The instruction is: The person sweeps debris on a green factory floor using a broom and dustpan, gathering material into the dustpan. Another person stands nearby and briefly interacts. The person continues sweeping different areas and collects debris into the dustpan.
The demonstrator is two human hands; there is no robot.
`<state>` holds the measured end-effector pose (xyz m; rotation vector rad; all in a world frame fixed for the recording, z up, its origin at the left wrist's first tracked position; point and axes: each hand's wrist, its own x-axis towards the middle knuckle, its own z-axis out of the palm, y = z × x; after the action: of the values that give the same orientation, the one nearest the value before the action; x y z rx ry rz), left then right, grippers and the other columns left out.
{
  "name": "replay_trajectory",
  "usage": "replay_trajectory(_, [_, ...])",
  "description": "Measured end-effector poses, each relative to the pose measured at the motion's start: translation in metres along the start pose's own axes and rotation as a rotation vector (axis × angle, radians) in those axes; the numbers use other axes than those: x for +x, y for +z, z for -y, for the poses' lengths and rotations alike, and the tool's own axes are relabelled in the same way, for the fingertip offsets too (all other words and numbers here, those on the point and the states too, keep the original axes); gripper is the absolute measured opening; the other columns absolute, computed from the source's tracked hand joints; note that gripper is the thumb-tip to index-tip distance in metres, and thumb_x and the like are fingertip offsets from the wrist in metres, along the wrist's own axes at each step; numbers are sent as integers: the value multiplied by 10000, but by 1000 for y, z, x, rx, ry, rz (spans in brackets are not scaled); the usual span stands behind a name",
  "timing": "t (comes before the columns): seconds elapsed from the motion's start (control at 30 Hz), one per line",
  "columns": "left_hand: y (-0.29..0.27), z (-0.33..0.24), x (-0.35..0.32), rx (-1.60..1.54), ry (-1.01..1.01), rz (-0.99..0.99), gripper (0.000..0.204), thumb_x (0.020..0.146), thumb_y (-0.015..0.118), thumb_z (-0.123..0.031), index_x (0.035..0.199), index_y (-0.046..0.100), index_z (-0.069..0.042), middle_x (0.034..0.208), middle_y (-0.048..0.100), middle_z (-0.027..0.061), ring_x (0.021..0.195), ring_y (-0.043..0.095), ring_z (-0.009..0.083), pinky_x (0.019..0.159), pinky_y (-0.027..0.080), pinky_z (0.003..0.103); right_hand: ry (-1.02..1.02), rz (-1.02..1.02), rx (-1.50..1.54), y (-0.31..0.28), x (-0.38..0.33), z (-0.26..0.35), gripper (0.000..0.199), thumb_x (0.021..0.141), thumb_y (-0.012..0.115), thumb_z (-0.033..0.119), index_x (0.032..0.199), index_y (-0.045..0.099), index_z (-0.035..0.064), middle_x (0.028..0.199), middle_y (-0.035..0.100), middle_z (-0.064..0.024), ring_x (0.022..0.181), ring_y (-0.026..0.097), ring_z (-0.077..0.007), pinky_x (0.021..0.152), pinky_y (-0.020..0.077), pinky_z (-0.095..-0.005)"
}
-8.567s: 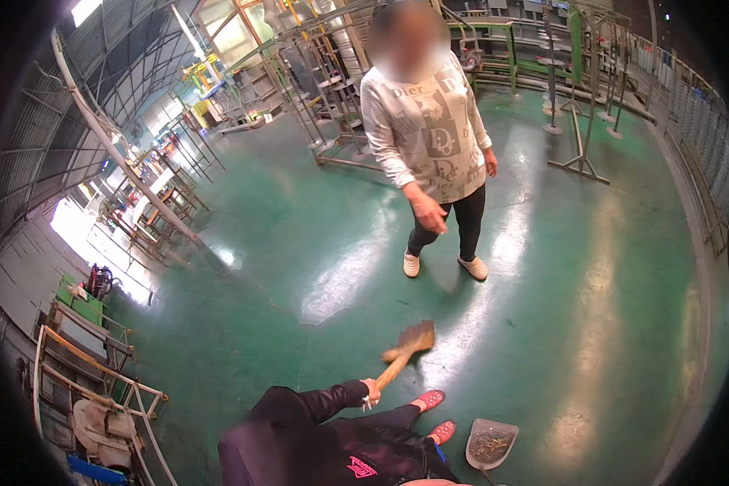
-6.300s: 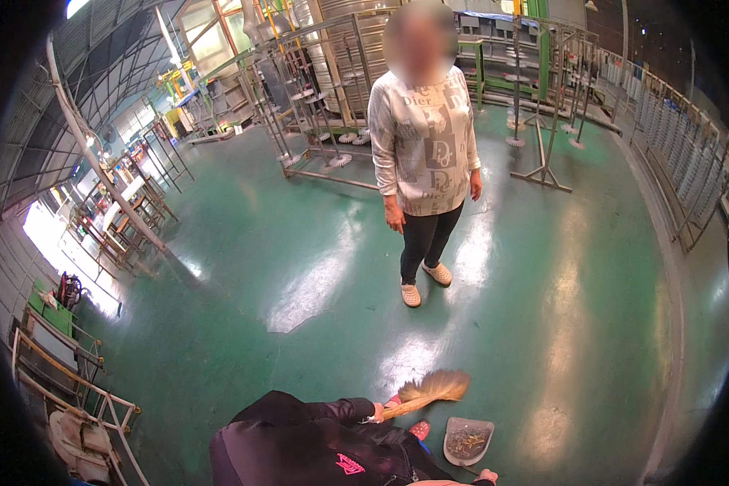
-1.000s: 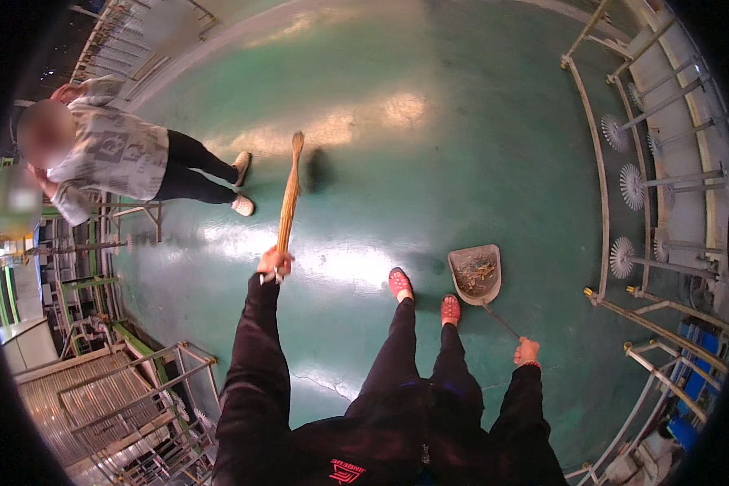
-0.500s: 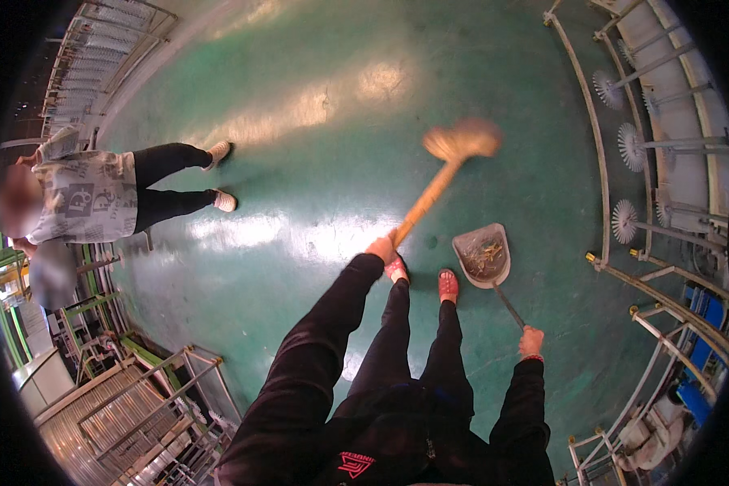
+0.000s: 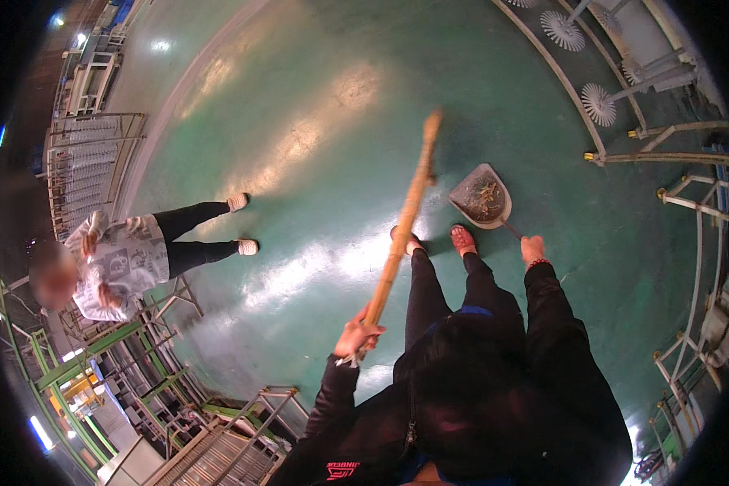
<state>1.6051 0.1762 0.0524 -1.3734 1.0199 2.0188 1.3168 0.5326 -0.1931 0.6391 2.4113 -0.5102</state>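
Observation:
My left hand [image 5: 358, 334] is wrapped round the yellowish handle of a broom [image 5: 403, 241], which slants up and away over the floor beside my left foot. Its far end looks narrow and slightly blurred, so the shape of the broom head does not show clearly. In my right hand [image 5: 532, 249] is the short handle of a grey dustpan [image 5: 500, 207], low in front of my right foot. Brownish-yellow scraps of debris [image 5: 487, 198] lie inside the pan. The broom and the dustpan are apart.
A person [image 5: 130, 263] in a patterned top stands to the left, facing the green floor [image 5: 316, 121]. Metal racks with round white brushes [image 5: 562, 31] line the right side. Green-framed machinery [image 5: 97, 356] and a metal frame [image 5: 219, 437] occupy the lower left.
My left hand has drawn back toward my body, and the broom has turned more upright in view. The dustpan stays in my right hand. The view has rotated; the other person's arms have shifted.

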Motion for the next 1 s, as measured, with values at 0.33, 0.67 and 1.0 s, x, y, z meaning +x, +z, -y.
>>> replay_trajectory(0.33, [-77,-14,48,-123,291,-335,333,649,487,74,962,431,-22,560,451,51,379,398,103,322,343,243,-76,85,-18,-56,14,-6,360,729,520,248,861,534,-86,858,561,-266,801,560,-380,677,447,-418])
replay_trajectory(0.67, [28,91,126,855,85,-357,605,564,636,-170,1128,440,-69,810,585,223,790,578,354,680,462,414,-250,8,-224,-61,-23,6,327,728,484,220,804,557,-90,849,551,-283,856,530,-403,751,416,-439])
replay_trajectory(1.0, [55,101,-15,-32,-72,19,732,663,594,-12,1301,251,-120,612,506,16,416,434,75,359,352,201,-433,71,-69,-44,-7,-12,251,697,491,151,758,558,-83,762,548,-291,764,537,-429,629,412,-467])
